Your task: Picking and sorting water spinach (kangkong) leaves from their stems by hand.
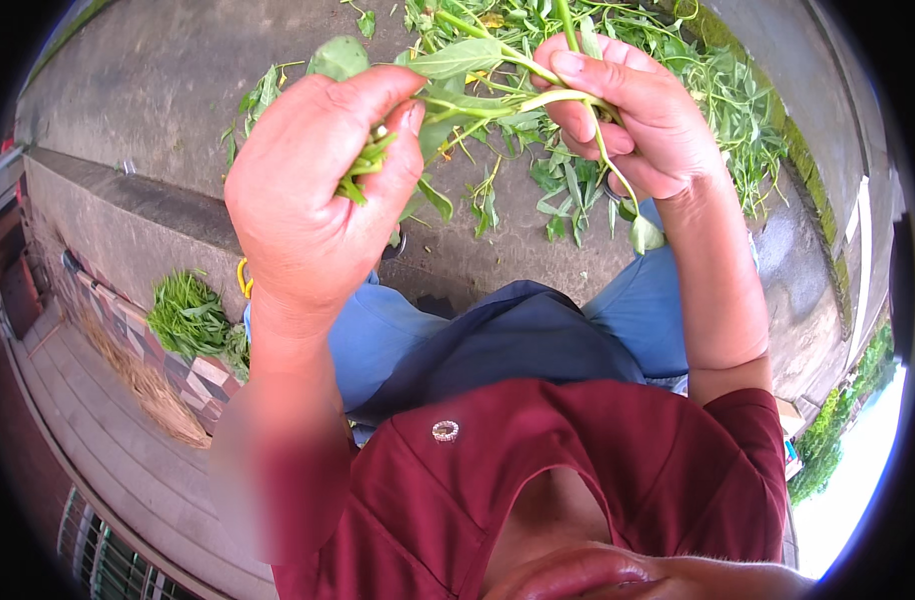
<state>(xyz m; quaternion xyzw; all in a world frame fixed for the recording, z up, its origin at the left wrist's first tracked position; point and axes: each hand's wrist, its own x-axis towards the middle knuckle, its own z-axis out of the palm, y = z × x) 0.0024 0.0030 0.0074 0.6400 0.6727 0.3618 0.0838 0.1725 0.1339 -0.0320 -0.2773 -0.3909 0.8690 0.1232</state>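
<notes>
Raised before me, my left hand is closed around a small bunch of cut green stems, their ends poking out of the fist. Its thumb and forefinger also pinch leafy tips. To the right, my right hand holds thicker green stalks of a leafy vegetable between thumb and fingers. The stalks stretch from one hand to the other, and one thin stem hangs below the right hand with a leaf at its end.
Loose leafy greens lie scattered on the concrete ground beyond my hands. At the left, a pile of greens rests on a patterned surface beside a low concrete ledge. A mossy edge runs along the right.
</notes>
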